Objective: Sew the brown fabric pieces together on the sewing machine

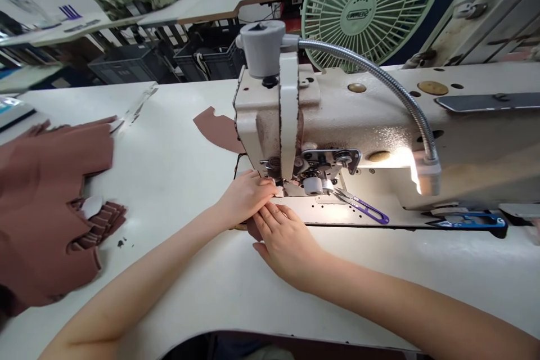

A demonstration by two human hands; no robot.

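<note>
At the needle area of a sewing machine [270,118], my left hand [247,197] has its fingers bent together on a small brown fabric piece, close to the presser foot. My right hand [289,242] lies just nearer to me, its fingers stretched flat over the same brown fabric piece [254,230] and its thumb apart. Most of that piece is hidden under both hands. A bit of white material shows at the left fingertips. Behind the machine head lies another brown fabric piece [217,129], partly covered by it.
Stacked brown fabric pieces [46,180] cover the table's left side. Purple thread snips [365,208] and blue thread snips [468,219] rest on the machine bed. A lit lamp [426,174] hangs from a flexible metal arm. Behind stand a green fan [358,11] and grey crates [130,64].
</note>
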